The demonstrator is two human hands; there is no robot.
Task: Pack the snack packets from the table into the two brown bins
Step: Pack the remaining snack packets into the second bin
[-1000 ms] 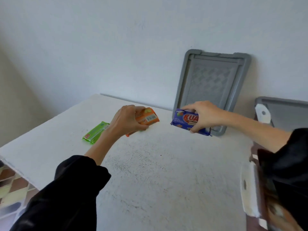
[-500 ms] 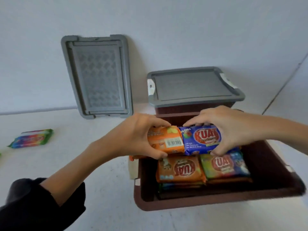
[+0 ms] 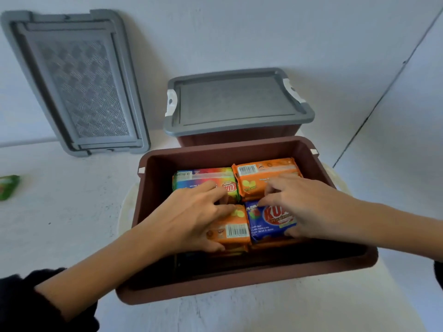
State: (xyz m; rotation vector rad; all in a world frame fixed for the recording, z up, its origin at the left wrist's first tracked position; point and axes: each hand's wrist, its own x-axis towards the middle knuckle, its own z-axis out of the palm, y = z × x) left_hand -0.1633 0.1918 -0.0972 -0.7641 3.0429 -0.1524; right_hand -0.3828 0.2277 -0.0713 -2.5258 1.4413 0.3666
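Nearest, a black sleeve (image 3: pixel 36 303) on the left forearm, low and to the left. Just ahead of it is the near rim of the open brown bin (image 3: pixel 239 286) on the white table (image 3: pixel 60 212); both hands reach over that rim into it. Left hand (image 3: pixel 191 219) grasps an orange packet (image 3: pixel 230 230), with the thumb on its near edge and the fingers curled over the far edge. Right hand (image 3: pixel 309 207) grasps a blue packet (image 3: pixel 271 224) the same way. The two packets lie flat, side by side and touching, on top of other packets in the bin. Just beyond the left fingertips is a rainbow packet (image 3: pixel 203 179). Just beyond the right fingertips is a second orange packet (image 3: pixel 266 174), barcode up, against the bin's far wall. Past the hands the second brown bin (image 3: pixel 239 137) stands right behind the open one, shut under a grey lid (image 3: pixel 235 101) with white clips. Far left of the left hand a loose grey lid (image 3: pixel 79 82) leans on the wall. A green packet (image 3: pixel 8 186) lies on the table, well apart, at the left edge of view.
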